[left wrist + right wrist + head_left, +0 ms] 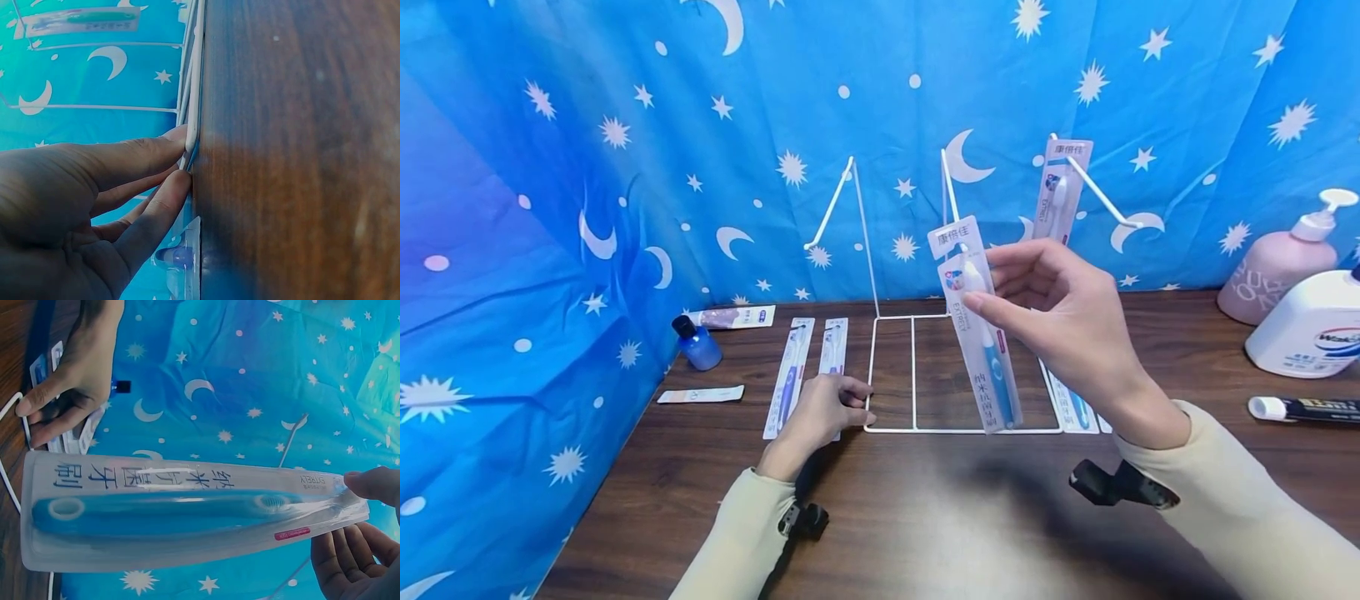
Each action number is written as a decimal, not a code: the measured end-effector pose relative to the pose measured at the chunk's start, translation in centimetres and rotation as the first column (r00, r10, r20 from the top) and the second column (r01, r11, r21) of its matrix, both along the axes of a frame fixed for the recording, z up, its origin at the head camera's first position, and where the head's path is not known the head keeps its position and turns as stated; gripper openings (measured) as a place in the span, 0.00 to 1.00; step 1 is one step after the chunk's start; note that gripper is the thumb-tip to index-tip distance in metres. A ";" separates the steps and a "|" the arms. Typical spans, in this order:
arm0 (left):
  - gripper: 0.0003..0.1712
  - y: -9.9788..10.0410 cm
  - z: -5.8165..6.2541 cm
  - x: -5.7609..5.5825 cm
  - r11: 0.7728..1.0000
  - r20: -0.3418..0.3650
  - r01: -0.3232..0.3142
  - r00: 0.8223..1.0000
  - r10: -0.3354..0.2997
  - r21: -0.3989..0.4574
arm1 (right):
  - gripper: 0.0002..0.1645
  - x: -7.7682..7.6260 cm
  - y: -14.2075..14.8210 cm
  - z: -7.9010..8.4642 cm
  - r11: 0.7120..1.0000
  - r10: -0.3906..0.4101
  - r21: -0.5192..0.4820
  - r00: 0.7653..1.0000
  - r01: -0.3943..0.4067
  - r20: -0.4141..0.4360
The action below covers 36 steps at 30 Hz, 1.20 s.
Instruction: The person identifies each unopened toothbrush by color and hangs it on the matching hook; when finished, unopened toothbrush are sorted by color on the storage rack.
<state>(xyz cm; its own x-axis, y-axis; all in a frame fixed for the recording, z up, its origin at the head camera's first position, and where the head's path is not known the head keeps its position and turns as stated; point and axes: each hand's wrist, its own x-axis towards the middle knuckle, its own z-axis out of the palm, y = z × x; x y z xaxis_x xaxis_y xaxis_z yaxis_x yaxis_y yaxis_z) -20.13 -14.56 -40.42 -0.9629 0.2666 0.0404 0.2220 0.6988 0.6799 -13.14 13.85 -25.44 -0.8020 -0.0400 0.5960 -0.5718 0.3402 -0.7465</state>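
Note:
My right hand point(1063, 308) holds a packaged toothbrush point(977, 333) with a blue handle, thumb in front and fingers behind the card. The pack stands nearly upright, slightly tilted, before the middle arm of a white wire rack point(940, 431). In the right wrist view, the blue handle point(156, 512) shows through clear plastic. Down at the rack's front left corner, my left hand point(812, 417) pinches the wire; the left wrist view shows thumb and finger on the white wire point(195, 94). Another packaged toothbrush point(1063, 187) hangs on the rack's right arm.
Left of the rack lie two packs with purple toothbrushes point(788, 379), a small blue bottle point(702, 346), a tube point(737, 317) and a flat sachet point(700, 395). More blue packs point(1071, 408) lie at right, near a pink pump bottle point(1273, 271), white bottle point(1303, 333) and black tube point(1318, 409).

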 end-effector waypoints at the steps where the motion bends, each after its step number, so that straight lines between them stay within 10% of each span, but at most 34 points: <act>1: 0.18 0.0 0.1 0.0 1.000 -0.002 0.002 1.000 -0.002 0.000 | 0.25 -0.2 -0.1 -0.1 1.000 -0.001 -0.002 1.000 0.001 -0.005; 36: 0.18 -0.1 -0.1 0.0 1.000 -0.001 0.001 1.000 -0.001 0.011 | 0.22 -6.5 -3.3 0.2 0.978 -0.091 -0.192 0.994 0.078 -0.056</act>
